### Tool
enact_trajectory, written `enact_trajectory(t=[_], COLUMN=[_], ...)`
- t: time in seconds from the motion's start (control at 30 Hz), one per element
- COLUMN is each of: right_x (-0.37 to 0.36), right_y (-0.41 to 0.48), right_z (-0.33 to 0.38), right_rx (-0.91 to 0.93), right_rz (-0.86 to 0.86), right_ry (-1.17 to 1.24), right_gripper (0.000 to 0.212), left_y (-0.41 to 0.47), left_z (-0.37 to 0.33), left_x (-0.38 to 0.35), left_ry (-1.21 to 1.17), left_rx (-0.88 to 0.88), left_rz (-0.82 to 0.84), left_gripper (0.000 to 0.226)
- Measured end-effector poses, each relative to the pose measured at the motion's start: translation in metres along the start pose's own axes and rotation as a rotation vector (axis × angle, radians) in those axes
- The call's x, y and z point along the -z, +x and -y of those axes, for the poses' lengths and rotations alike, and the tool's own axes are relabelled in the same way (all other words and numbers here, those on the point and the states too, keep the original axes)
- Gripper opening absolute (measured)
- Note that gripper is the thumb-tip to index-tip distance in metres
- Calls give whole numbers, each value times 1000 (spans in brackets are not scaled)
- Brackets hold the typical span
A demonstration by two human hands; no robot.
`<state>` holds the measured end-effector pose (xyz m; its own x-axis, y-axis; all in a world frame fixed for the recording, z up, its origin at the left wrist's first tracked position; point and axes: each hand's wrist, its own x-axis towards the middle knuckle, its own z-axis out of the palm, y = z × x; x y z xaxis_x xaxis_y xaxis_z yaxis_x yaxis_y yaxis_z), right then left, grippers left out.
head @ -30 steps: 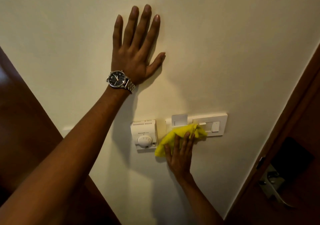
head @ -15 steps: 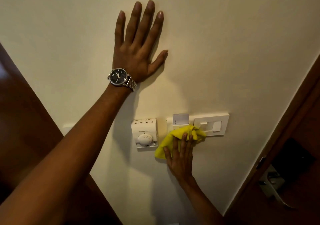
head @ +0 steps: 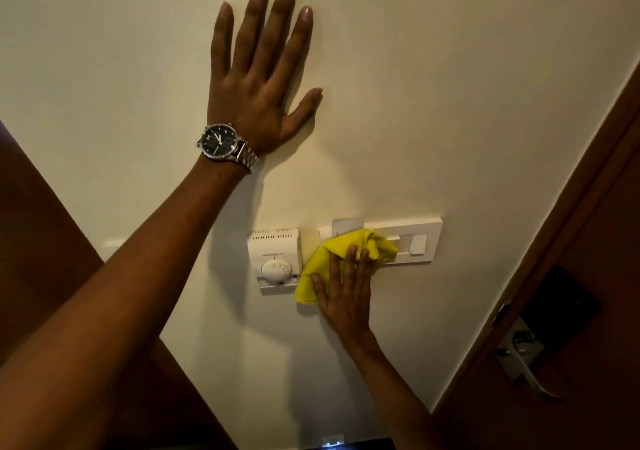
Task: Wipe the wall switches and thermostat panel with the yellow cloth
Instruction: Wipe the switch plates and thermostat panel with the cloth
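My right hand (head: 346, 293) presses the yellow cloth (head: 341, 250) flat against the left part of the white switch plate (head: 420, 241), hiding that part. One rocker switch on the plate's right side still shows. The white thermostat panel (head: 275, 257) with its round dial sits just left of the cloth, uncovered. My left hand (head: 258, 82), with a wristwatch, lies flat and spread on the cream wall (head: 450, 103) above the thermostat, holding nothing.
A dark wooden door (head: 588, 276) with a metal lever handle (head: 526, 359) stands at the right. Dark wood panelling (head: 41, 241) fills the lower left. A small card or tab sticks up from the switch plate's top left.
My right hand and the cloth have slid slightly left and back right along the switch plate. My left hand stays planted on the wall.
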<state>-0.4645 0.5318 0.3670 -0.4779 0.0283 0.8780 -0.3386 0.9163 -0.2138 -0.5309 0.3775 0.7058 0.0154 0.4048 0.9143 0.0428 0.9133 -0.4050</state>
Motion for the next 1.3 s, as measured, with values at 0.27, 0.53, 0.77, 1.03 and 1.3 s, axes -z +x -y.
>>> enact_trajectory(t=[0.27,0.53,0.77,1.03,1.3], right_x=[10,2,6,5,8], right_y=[-21,-21,7,-9,27], right_z=[-17,9,5,-29,-15], right_rx=[-170,-253,-158,138,77], right_rz=[18,51,-57,-28,-68], right_ry=[10,138,83,-17,90], right_gripper=[69,67,64,63,67], left_y=[2,1,0,1,1], left_z=[-1,-2,-1,0,0], left_x=[7,4,3,7,0], left_ry=[-5,-24,-27,-23,-24], left_rx=[10,4,1,-13,-5], left_rz=[31,36,18,35,3], left_gripper=[76,76,75,75,76])
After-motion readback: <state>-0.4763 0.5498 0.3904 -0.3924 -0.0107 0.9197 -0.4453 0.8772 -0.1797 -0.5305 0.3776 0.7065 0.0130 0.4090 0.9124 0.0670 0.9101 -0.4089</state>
